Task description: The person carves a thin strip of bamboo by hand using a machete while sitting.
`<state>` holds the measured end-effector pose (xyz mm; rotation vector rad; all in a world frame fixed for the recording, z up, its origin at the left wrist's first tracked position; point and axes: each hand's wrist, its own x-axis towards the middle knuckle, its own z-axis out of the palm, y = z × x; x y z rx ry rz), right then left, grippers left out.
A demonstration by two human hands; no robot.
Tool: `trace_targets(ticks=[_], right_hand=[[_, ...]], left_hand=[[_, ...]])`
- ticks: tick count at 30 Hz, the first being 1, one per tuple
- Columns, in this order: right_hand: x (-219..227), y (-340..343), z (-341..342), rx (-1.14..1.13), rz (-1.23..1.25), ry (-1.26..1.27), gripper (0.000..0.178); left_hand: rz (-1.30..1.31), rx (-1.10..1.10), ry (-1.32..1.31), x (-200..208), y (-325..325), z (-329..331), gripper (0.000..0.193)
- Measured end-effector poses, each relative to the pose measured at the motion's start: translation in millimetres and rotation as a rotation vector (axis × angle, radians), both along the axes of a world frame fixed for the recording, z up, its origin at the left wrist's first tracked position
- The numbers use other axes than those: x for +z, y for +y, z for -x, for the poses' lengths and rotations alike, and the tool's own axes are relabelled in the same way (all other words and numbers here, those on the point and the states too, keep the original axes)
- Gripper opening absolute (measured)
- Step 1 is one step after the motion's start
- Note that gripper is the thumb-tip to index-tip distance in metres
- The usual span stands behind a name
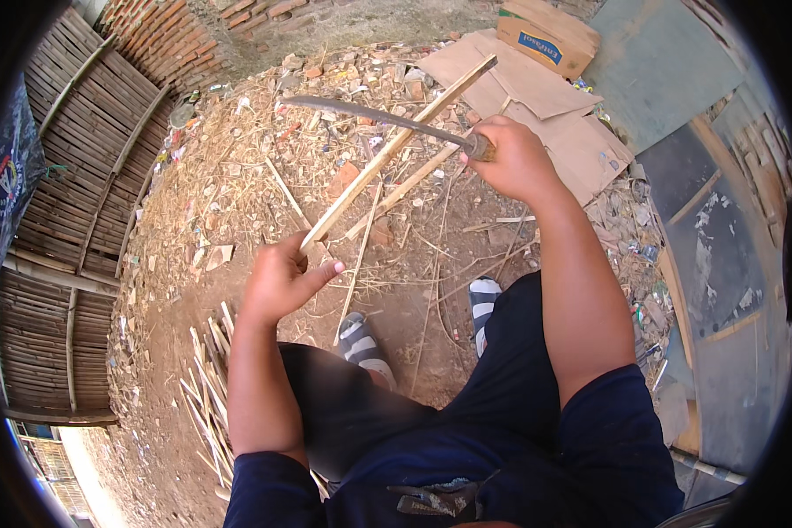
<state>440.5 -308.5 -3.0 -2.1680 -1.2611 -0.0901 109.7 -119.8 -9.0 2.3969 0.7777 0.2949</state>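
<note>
My left hand (282,277) is closed around the near end of a long pale split bamboo strip (370,172), its thumb sticking out to the right. The strip slants up and away to the right. My right hand (515,158) grips the wooden handle of a machete (361,109) with a slightly curved dark blade. That blade points left and crosses the strip past its middle; whether the two touch, I cannot tell. Below them, another bamboo piece (405,189) runs at a similar slant, apparently on the ground, its far end near my right hand.
A bundle of split sticks (207,396) lies beside my left leg. Shavings and brick bits litter the dirt ground (229,202). Flattened cardboard (537,97) and a cardboard box (550,40) lie far right. A bamboo wall (88,150) stands left, dark panels (713,238) right.
</note>
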Motion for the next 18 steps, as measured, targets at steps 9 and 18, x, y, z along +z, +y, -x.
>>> trace_targets(ticks=[9,18], right_hand=[[-1.6,4.4,12.5,-0.001,-0.004,-0.043,0.032],[3.0,7.2,38.8,0.133,0.086,-0.112,0.035]], left_hand=[[0.063,0.011,-0.037,-8.4,7.7,3.8,0.052],[0.161,0.059,0.029,-8.1,10.8,6.4,0.05]])
